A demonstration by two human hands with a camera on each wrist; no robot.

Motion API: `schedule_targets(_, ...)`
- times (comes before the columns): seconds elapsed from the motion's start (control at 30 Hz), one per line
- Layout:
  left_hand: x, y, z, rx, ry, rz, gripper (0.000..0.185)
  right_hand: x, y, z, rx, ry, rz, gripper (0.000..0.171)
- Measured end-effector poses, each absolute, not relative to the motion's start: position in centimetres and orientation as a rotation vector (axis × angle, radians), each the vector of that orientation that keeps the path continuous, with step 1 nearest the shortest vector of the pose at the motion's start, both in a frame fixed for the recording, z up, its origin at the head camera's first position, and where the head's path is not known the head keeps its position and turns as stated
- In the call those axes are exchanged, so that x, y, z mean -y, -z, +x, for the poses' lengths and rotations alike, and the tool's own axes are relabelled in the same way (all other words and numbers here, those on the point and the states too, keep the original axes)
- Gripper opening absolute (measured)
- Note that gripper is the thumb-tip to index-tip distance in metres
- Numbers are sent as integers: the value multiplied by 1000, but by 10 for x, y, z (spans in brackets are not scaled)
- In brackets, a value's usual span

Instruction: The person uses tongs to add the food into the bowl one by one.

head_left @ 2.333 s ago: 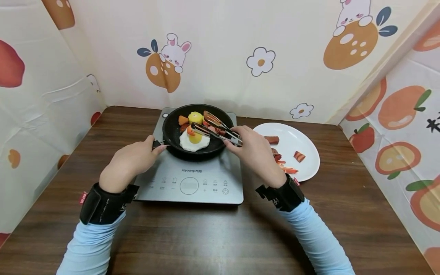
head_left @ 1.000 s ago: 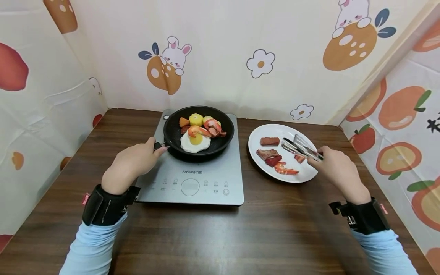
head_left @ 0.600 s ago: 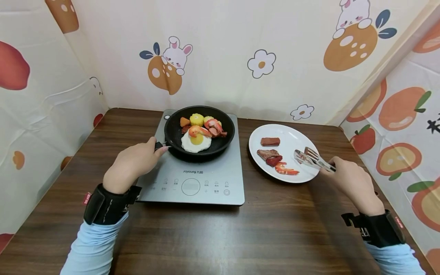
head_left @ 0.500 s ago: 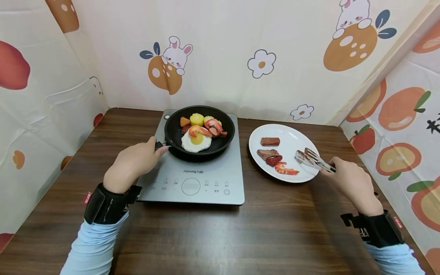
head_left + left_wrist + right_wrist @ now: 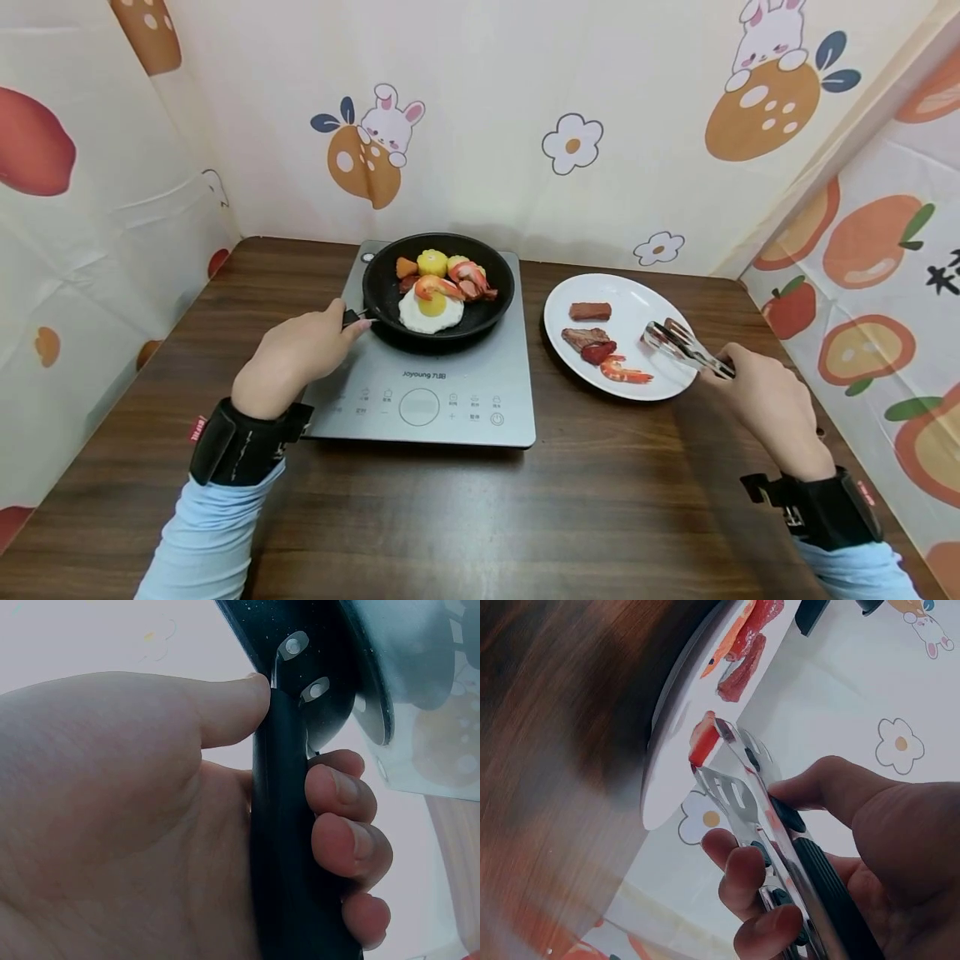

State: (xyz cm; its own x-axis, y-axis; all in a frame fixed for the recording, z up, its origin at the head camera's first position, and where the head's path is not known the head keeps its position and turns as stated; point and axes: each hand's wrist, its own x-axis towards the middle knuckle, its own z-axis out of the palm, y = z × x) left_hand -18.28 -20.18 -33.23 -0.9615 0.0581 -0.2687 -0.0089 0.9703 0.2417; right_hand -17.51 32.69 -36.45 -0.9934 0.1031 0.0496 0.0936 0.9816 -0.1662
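My left hand (image 5: 296,358) grips the black handle (image 5: 281,817) of a frying pan (image 5: 483,321), fingers and thumb wrapped round it. In the pan are a fried egg (image 5: 416,315) with a shrimp (image 5: 438,287) across it, yellow corn pieces (image 5: 432,262) and pieces of meat. At the right, my right hand (image 5: 768,400) holds metal tongs (image 5: 693,350) with black grips over the white plate (image 5: 675,385). Between the tong tips, in the right wrist view, is a small red-and-white piece of meat (image 5: 703,739); the tongs hide it in the head view.
The pan stands on a grey induction cooker (image 5: 420,375). Also on the plate lie a brown meat strip (image 5: 590,311), a grilled meat slice (image 5: 585,337), a dark red piece (image 5: 598,352) and a shrimp (image 5: 626,371). Patterned cloth walls (image 5: 487,167) enclose the wooden table (image 5: 480,517).
My right hand has moved the tongs from over the pan right to the plate and down at the small meat piece. A shrimp lies uncovered on the egg. My left hand keeps its grip.
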Motion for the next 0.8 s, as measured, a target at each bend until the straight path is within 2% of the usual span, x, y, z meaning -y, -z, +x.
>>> schedule_targets(0.13,201,334,-183,-2831,-355,30,76,-325,365,-175,3043,-269,-153,44)
schedule_targets(0.4,201,333,-183,-2836,-352,29,75,-309,352,-173,2997,-298,-61,34)
schedule_targets(0.63,200,330,-184,-2841,-352,31,76,-284,337,-172,2948,-345,48,40)
schedule_targets(0.8,201,329,-183,-2824,-345,8,76,-258,322,-182,2924,-359,129,35)
